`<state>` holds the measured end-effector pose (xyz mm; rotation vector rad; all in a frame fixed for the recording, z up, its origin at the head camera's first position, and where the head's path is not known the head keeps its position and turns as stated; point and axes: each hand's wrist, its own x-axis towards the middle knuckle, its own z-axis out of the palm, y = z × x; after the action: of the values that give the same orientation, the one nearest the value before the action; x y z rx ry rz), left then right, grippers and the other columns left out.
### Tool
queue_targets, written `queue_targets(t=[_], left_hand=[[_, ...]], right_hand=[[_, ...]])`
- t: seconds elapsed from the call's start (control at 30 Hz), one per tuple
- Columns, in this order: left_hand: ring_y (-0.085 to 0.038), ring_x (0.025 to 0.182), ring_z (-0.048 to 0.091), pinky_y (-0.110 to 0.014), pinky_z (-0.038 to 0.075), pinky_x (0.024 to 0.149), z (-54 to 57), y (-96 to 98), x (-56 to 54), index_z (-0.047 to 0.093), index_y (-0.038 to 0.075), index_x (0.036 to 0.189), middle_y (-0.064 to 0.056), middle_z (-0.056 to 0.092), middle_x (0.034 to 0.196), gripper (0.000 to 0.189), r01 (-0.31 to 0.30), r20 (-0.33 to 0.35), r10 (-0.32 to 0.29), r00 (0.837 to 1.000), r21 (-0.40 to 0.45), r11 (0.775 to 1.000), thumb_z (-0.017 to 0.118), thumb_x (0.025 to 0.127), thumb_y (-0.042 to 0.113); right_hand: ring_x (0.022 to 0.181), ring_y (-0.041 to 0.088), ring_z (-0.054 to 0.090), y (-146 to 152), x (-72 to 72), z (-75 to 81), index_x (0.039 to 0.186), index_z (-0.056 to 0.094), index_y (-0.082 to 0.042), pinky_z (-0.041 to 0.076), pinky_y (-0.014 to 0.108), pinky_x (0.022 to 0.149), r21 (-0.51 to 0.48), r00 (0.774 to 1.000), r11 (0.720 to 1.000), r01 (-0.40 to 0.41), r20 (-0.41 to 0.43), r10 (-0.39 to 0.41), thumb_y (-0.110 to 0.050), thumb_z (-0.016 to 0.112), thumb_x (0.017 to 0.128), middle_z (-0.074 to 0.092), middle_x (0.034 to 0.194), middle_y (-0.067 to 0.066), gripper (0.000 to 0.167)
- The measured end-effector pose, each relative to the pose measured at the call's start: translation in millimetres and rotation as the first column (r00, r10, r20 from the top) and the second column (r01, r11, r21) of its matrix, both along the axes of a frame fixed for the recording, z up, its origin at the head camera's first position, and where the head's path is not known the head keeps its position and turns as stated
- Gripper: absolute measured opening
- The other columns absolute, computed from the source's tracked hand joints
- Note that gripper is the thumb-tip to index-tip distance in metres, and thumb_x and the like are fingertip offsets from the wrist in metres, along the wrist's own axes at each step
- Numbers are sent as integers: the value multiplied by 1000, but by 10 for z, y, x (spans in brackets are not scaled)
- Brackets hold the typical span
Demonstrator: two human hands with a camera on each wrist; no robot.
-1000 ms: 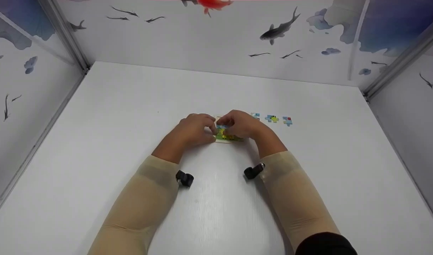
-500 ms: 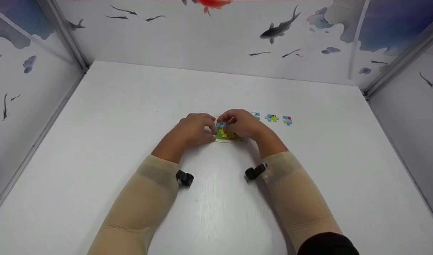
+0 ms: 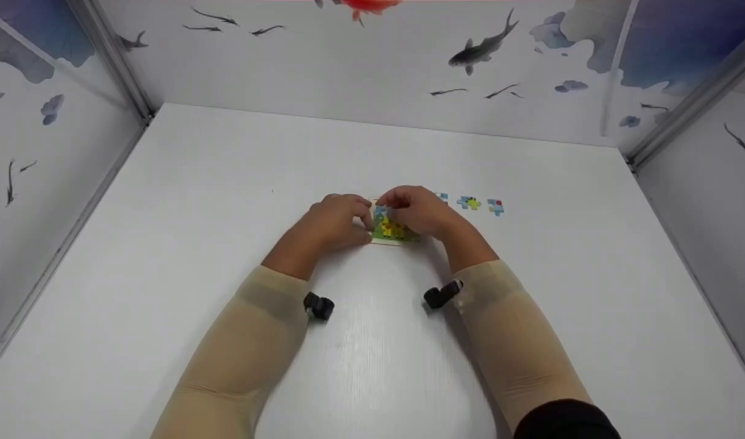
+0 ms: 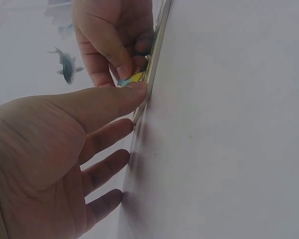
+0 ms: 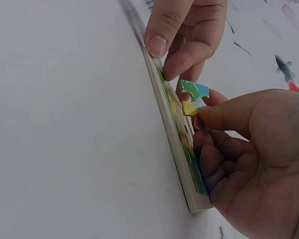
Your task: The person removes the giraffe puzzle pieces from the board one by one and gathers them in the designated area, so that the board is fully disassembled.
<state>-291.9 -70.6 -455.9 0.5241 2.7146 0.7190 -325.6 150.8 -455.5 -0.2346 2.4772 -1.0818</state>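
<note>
A small wooden jigsaw board (image 3: 395, 242) with a green and yellow picture lies flat on the table between both hands. My left hand (image 3: 339, 222) holds its left end, the thumb at the near edge and the index fingertip on its face; the other fingertips rest on the table. Over the board, my right hand (image 3: 418, 212) pinches a blue, green and yellow puzzle piece (image 5: 189, 86) between thumb and index finger. In the right wrist view this piece stands tilted close over the board's face, its lower part hidden by the thumb. The remaining right fingers curl beside the board's edge.
To the right of the board lie a yellow and blue puzzle piece (image 3: 469, 202), a blue piece with a red dot (image 3: 495, 206) and a piece partly hidden (image 3: 443, 197) behind the right hand. White walls with painted fish (image 3: 482, 52) enclose the white table (image 3: 165, 256).
My right hand has shifted slightly up and to the right, uncovering more of the board's yellow picture. The left hand stays in place at the board's left end.
</note>
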Motion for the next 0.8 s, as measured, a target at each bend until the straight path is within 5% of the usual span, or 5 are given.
queue_targets(t=[0.23,0.47,0.8], left_hand=[[-32,156,43,-57,34,129,-1,2,11,82,27,109,7,57,160,14,-18,14,18,1000,-4,1000,78,96,30],[-31,158,40,-57,32,129,-4,19,9,82,29,109,9,55,161,14,-28,11,28,1000,-16,999,76,96,29],[-29,159,38,-56,31,130,-14,30,16,81,30,105,10,54,162,11,-49,24,49,999,-10,999,76,95,28]], right_hand=[[115,24,60,133,-7,98,123,76,-28,54,40,102,-37,1000,999,8,-26,-9,-20,65,105,68,124,3,22],[115,23,68,495,-9,262,122,76,-23,60,37,103,-50,991,990,134,19,-133,-21,72,102,69,126,4,20],[117,23,68,1071,-3,200,131,73,-16,62,26,95,-51,957,956,288,66,-284,-14,73,101,69,133,9,29]])
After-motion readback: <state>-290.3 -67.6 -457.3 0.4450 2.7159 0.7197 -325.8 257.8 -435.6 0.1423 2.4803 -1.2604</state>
